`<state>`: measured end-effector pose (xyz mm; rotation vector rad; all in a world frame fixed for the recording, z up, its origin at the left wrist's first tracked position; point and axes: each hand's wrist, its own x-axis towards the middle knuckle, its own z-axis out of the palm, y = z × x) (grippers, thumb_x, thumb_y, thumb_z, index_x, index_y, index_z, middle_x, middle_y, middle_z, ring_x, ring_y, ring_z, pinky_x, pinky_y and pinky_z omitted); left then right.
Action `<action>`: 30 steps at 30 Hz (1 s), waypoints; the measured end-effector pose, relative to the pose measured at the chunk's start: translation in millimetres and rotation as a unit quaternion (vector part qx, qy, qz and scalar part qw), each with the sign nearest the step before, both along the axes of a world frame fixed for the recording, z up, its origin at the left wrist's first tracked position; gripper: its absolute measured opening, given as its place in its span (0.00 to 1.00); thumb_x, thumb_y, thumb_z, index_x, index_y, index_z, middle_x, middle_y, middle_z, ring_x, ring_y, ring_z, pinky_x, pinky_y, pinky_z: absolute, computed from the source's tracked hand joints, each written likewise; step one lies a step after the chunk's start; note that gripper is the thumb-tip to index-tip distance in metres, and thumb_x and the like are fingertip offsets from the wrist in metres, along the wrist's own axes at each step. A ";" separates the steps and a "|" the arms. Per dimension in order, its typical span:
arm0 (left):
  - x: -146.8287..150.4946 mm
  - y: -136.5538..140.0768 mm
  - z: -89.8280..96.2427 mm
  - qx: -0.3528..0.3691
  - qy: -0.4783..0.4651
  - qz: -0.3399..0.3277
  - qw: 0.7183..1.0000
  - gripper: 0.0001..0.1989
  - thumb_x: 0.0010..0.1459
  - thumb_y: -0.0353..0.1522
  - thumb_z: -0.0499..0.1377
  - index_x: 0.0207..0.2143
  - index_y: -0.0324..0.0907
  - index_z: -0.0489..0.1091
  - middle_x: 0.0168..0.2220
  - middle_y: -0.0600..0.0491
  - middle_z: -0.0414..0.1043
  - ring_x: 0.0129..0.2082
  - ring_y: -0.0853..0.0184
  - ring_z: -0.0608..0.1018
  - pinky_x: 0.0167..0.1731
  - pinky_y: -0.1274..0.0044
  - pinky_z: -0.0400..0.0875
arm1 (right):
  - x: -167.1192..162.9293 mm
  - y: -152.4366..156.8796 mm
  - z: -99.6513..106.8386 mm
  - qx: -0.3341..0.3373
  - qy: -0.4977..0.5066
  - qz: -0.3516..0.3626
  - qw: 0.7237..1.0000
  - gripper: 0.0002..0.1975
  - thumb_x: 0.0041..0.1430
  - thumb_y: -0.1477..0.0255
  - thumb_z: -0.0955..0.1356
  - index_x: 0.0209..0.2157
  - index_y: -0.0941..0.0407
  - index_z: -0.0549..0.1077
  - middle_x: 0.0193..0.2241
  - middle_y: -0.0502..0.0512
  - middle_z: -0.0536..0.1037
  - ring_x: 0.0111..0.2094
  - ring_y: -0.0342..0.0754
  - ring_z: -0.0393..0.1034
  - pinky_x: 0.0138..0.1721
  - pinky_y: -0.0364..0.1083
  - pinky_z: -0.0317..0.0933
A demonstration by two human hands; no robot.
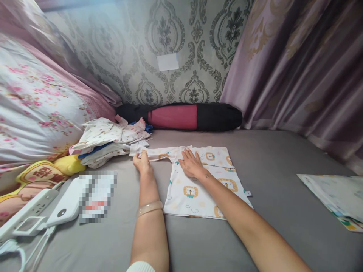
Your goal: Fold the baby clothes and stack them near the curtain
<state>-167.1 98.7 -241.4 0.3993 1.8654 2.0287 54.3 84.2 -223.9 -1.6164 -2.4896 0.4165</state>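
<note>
A small white shirt (181,206) printed with orange lions lies flat on the grey sheet in front of me. One sleeve stretches out to the left, while the right side looks folded across the body. At that sleeve's cuff, my left hand (141,161) has its fingers closed on the fabric. My right hand (191,164) rests flat on the upper part of the shirt, fingers extended. A small white tag (248,193) sticks out at the shirt's right edge.
A clothes pile (104,138) lies left, beside a flowered pillow (36,98). Nearer are a power strip (34,207), a white power bank (69,200) and cables. A black-and-red rolled bag (176,116) lies along the wall. Folded printed cloth (334,192) is at right.
</note>
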 end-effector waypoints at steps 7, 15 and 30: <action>6.5 0.5 15.4 0.006 -0.119 0.049 0.992 0.15 0.45 0.28 0.58 0.38 0.39 0.63 0.26 0.59 0.60 0.21 0.76 0.67 0.21 0.83 0.66 | 15.0 5.2 -4.9 0.014 -0.012 -0.131 0.991 0.35 0.67 0.55 0.47 0.67 0.62 0.46 0.68 0.62 0.40 0.67 0.57 0.30 0.62 0.63 0.24; 7.6 -6.1 26.0 0.030 -0.157 0.075 0.984 0.14 0.48 0.27 0.55 0.40 0.40 0.63 0.27 0.59 0.61 0.22 0.76 0.68 0.22 0.84 0.65 | 17.3 9.4 -5.8 -0.003 -0.043 -0.126 0.991 0.35 0.66 0.55 0.48 0.67 0.61 0.47 0.68 0.62 0.43 0.67 0.58 0.31 0.62 0.63 0.27; -2.2 -15.0 29.6 0.063 -0.255 0.087 0.961 0.12 0.59 0.37 0.48 0.38 0.38 0.65 0.34 0.52 0.64 0.22 0.76 0.70 0.20 0.83 0.66 | -70.9 -8.8 21.3 0.123 -0.005 0.265 0.956 0.17 0.65 0.75 0.57 0.48 0.55 0.73 0.55 0.59 0.68 0.55 0.53 0.54 0.55 0.55 0.45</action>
